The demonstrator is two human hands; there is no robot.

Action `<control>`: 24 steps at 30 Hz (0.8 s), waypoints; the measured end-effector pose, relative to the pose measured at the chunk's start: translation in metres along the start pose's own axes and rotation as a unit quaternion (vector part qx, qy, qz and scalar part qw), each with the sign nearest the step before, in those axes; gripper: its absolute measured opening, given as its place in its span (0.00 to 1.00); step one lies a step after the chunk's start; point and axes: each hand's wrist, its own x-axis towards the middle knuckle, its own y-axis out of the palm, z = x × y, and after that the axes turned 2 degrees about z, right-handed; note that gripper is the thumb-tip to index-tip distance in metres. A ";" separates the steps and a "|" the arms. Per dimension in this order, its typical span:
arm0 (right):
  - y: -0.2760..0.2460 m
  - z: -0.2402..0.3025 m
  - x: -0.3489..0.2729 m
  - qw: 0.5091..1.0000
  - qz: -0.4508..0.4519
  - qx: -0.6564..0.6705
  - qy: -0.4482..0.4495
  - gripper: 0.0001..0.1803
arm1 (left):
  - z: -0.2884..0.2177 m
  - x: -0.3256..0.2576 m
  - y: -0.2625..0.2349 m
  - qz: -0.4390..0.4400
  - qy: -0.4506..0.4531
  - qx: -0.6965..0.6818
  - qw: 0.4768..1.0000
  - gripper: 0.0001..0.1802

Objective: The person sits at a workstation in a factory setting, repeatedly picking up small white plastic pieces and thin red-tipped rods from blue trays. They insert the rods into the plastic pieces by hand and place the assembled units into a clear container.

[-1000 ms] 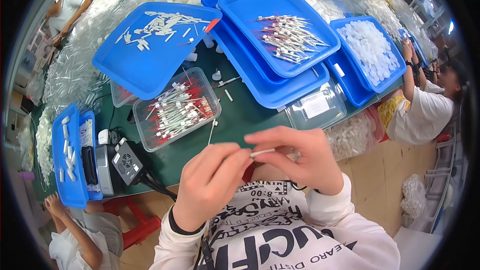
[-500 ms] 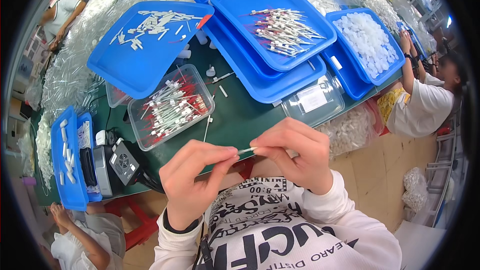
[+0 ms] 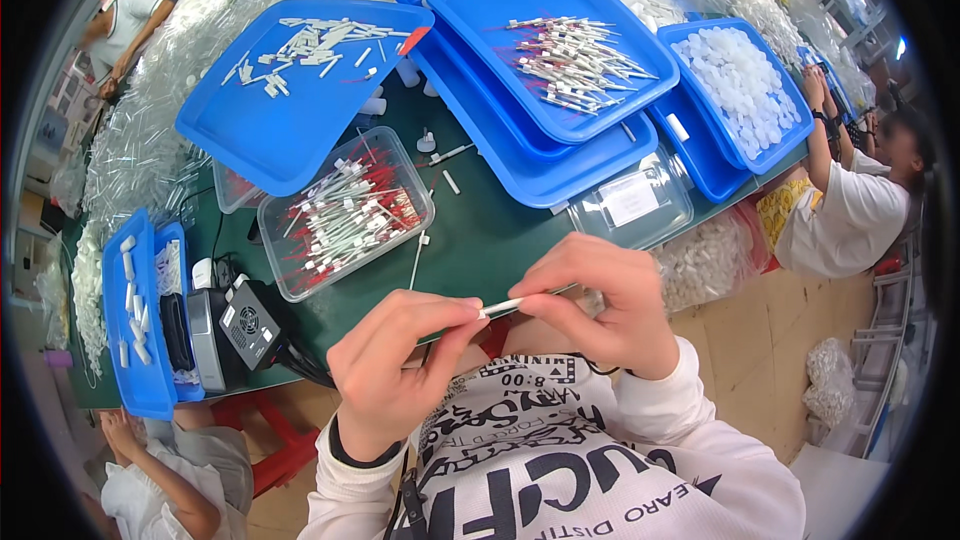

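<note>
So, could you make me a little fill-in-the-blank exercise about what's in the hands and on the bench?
1. The thin stick held between the left hand and the right hand is ____ in colour.
2. The tub holding a pile of sticks is made of ____ plastic, not coloured.
3. Strands among that pile are coloured ____.
4. The upper-left tray is ____ in colour.

Missing words: white; clear; red; blue.

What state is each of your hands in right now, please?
Left hand: closed, fingertips pinching a thin white rod.
Right hand: closed, fingertips pinching the same rod, farther right.
</note>
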 end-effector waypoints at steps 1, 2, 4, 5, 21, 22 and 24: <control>0.003 0.001 0.000 0.999 -0.002 0.027 0.038 0.04 | 0.000 0.001 0.000 0.003 0.003 0.007 1.000 0.10; 0.003 0.001 0.001 0.999 0.005 0.023 0.043 0.04 | 0.002 0.001 0.000 0.013 -0.006 0.006 1.000 0.11; 0.003 -0.001 0.007 0.999 0.020 0.017 0.045 0.04 | 0.010 0.000 -0.005 0.029 -0.022 0.007 0.999 0.12; 0.002 -0.003 0.013 0.999 0.020 -0.010 0.043 0.04 | 0.014 0.003 -0.007 0.043 -0.028 0.016 0.999 0.15; -0.090 -0.121 0.180 0.841 0.006 -0.537 0.070 0.13 | 0.090 0.005 -0.044 0.047 -0.169 0.352 0.919 0.08; -0.077 -0.116 0.186 0.845 0.010 -0.533 0.027 0.14 | 0.090 0.005 -0.044 0.050 -0.175 0.357 0.916 0.08; -0.047 -0.106 0.208 0.879 0.047 -0.472 -0.040 0.15 | 0.090 0.006 -0.045 0.055 -0.186 0.369 0.909 0.08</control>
